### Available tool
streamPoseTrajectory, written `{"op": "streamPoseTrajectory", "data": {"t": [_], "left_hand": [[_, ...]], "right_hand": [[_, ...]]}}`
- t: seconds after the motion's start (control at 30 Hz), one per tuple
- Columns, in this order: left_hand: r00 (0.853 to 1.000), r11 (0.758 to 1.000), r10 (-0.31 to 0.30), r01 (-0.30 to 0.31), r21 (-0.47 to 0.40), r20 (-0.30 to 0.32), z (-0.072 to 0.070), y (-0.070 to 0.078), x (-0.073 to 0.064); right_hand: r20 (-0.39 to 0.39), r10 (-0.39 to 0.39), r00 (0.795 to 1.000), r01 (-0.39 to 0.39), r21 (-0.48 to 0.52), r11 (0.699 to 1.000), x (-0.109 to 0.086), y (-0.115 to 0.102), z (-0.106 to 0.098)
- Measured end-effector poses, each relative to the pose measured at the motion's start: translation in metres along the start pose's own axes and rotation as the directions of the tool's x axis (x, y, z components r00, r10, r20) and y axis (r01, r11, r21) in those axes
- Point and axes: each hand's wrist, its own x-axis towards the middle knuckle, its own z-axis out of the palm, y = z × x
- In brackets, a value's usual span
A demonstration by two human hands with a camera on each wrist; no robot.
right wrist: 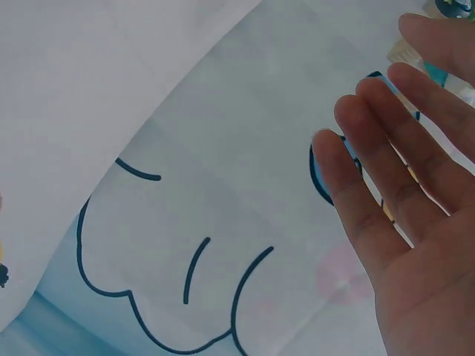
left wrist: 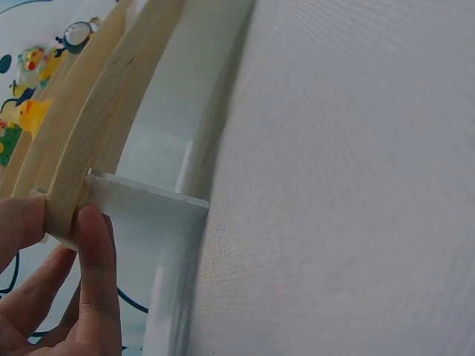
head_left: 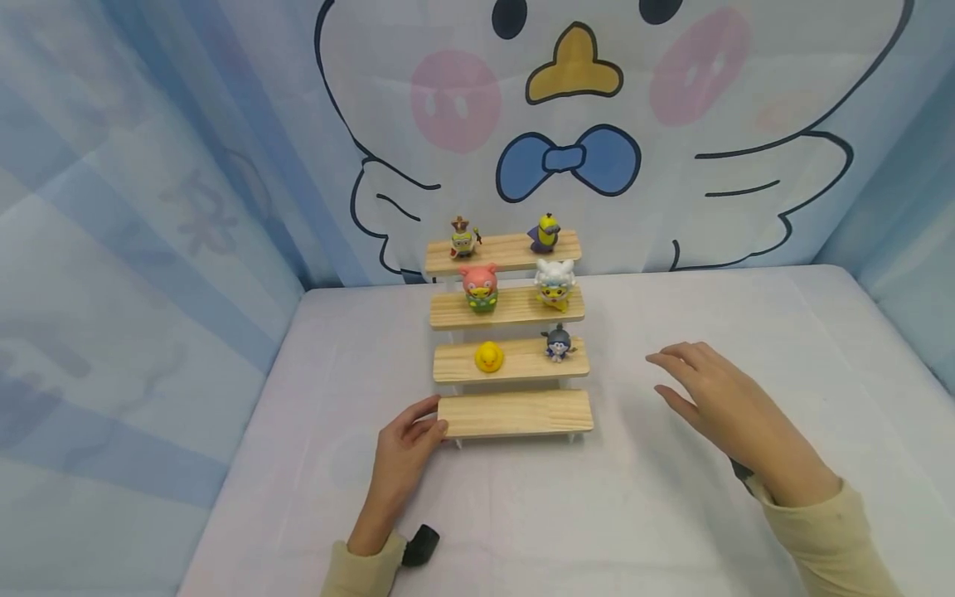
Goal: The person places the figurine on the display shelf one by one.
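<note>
A tiered wooden display stand (head_left: 515,413) with white supports stands on the white cloth, small figures on its upper steps. At the left end of its lowest step, my left hand (head_left: 403,452) pinches the board between thumb and fingers. The left wrist view shows the board's end (left wrist: 70,178) in that grip, with a clear support panel (left wrist: 148,194) below. To the right of the stand, my right hand (head_left: 724,406) hangs over the cloth and holds nothing. Its fingers (right wrist: 371,178) are spread and nearly straight in the right wrist view.
On the third step sit a yellow duck (head_left: 489,356) and a grey-topped figure (head_left: 558,344). Above are a pink-hooded figure (head_left: 481,286), a white-hooded one (head_left: 555,282) and two yellow figures, one crowned (head_left: 463,242), one caped (head_left: 547,235). A cartoon-printed curtain (head_left: 462,191) hangs behind.
</note>
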Motion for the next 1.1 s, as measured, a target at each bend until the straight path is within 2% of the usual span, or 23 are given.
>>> {"op": "streamPoseTrajectory", "data": {"t": [0.2,0.57,0.83,1.1], "left_hand": [[1.000,1.000,-0.017,0.017,0.005,-0.006,0.000,0.000,0.000],[1.000,1.000,-0.009,0.009,-0.003,-0.005,0.000,0.000,0.000],[1.000,1.000,-0.011,0.011,0.001,-0.006,-0.001,0.000,-0.001],[1.000,1.000,-0.010,0.010,-0.016,-0.008,0.000,-0.001,0.000]], "right_hand": [[-0.013,-0.007,1.000,0.007,0.005,1.000,-0.011,0.008,0.004],[-0.013,0.009,1.000,-0.008,0.019,1.000,-0.033,0.023,0.011],[0.022,0.046,0.999,-0.047,0.023,0.999,-0.047,0.031,0.010],[-0.001,0.039,0.999,-0.039,0.020,0.999,-0.061,0.039,0.013]]}}
